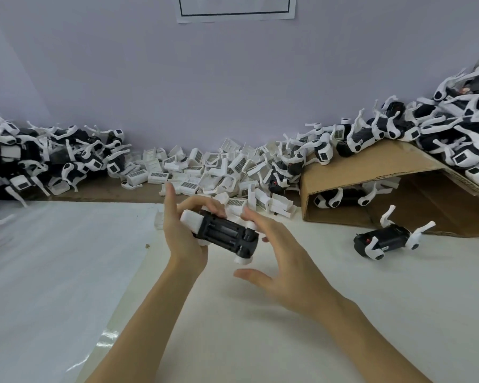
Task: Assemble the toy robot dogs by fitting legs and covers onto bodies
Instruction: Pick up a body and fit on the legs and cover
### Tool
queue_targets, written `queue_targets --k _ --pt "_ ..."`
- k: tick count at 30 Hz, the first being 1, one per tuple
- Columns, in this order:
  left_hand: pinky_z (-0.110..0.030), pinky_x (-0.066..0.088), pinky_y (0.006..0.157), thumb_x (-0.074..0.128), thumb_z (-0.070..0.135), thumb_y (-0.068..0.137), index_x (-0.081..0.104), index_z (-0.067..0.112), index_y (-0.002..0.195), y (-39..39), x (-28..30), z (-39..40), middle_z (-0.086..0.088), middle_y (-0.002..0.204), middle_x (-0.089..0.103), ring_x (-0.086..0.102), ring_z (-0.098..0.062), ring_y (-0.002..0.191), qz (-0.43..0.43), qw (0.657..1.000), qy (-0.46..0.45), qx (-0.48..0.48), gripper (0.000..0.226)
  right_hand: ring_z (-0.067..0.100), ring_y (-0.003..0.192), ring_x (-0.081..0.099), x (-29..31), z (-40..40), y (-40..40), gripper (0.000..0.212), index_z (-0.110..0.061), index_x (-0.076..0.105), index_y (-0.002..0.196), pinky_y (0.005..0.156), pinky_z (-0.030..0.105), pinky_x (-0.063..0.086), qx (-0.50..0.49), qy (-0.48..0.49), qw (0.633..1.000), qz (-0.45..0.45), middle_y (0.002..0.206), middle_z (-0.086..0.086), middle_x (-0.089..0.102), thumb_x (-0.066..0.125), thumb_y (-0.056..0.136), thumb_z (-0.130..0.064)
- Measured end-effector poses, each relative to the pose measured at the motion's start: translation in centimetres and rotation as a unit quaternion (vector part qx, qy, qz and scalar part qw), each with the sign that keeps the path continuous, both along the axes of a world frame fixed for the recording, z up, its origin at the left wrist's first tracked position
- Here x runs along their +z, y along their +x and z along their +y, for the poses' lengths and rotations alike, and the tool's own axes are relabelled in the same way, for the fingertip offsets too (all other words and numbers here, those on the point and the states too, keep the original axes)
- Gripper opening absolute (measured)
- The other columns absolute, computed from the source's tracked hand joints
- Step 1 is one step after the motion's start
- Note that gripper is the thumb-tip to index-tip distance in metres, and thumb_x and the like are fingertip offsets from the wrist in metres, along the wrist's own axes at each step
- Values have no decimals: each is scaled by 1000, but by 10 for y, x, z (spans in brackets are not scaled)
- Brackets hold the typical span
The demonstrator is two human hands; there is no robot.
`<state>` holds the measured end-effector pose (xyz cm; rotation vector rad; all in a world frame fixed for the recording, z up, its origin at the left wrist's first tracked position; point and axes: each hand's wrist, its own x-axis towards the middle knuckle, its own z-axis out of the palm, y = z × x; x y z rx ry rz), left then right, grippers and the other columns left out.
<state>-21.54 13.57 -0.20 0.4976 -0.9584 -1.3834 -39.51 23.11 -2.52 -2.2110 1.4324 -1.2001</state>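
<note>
White table (343, 313), with heaps of finished dogs at far left (39, 158) and far right (454, 125), and loose covers (213, 170) piled between them at the far edge. At centre, above the table, a black dog body (226, 234) is gripped at its white-capped end by the left hand (183, 233), fingers curled over it. The right hand (285, 261) is spread wide, fingertips just touching the other end (nothing is held). With one-handed support only, the body could probably twist or drop under pressing force.
</note>
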Motion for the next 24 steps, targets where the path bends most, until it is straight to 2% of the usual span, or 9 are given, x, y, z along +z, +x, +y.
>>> queue_targets --k 3,7,11,14,16,18,20,22,24 --pt "-36 53 77 37 69 104 64 2 61 10 -1 -11 -16 68 59 59 -32 71 1 1000 4 4 84 1 153 27 -4 -1 5 75 -41 14 165 120 31 34 12 48 999 -20 165 -27 26 55 104 -55" --pt "-36 58 78 35 68 104 68 2 66 21 -6 -20 -13 73 62 65 -32 74 72 995 56 45 82 -9 149 23 -13 -5 -4 62 -35 25 163 124 26 28 -53 85 995 1 164 -25 26 50 108 -45" --pt "-34 60 77 36 64 105 71 5 67 38 -9 -30 -9 75 66 71 -28 74 155 980 104 63 79 9 157 17 -19 -17 -15 52 -20 39 156 123 30 30 -157 70 982 79 171 -7 18 53 107 -24" --pt "-34 58 78 37 62 106 68 5 66 41 -15 -33 -9 73 64 68 -27 72 146 978 128 72 76 21 159 15 -8 -39 -30 57 -17 36 155 117 37 40 -205 68 970 109 173 3 11 53 102 -8" --pt "-35 57 78 38 60 107 67 5 67 38 -18 -34 -11 75 64 67 -27 71 138 978 141 73 73 23 160 14 1 -57 -40 66 -13 26 162 122 38 33 -219 93 964 116 174 7 12 53 102 -8" --pt "-35 57 75 39 57 108 65 5 67 34 -18 -34 -12 75 64 66 -27 70 123 979 147 66 71 27 156 25 4 -73 -46 66 -5 24 162 123 36 30 -236 107 957 133 168 12 26 55 104 -12" --pt "-35 57 75 40 56 108 65 5 65 32 -18 -32 -12 75 63 65 -27 69 99 983 142 60 71 30 138 46 2 -83 -47 44 -2 46 145 107 34 42 -263 93 947 158 147 12 47 58 104 -15" --pt "-36 57 76 41 54 108 65 5 64 31 -18 -30 -12 75 62 65 -27 69 70 986 135 62 70 27 122 54 -1 -86 -44 21 -5 58 123 94 34 47 -290 75 937 182 130 8 51 60 103 -14" --pt "-35 57 74 43 53 108 63 3 65 28 -18 -28 -13 74 61 64 -28 69 55 988 132 63 68 28 124 54 -5 -84 -41 12 -6 62 113 97 35 47 -305 49 934 181 131 8 53 62 101 -11"
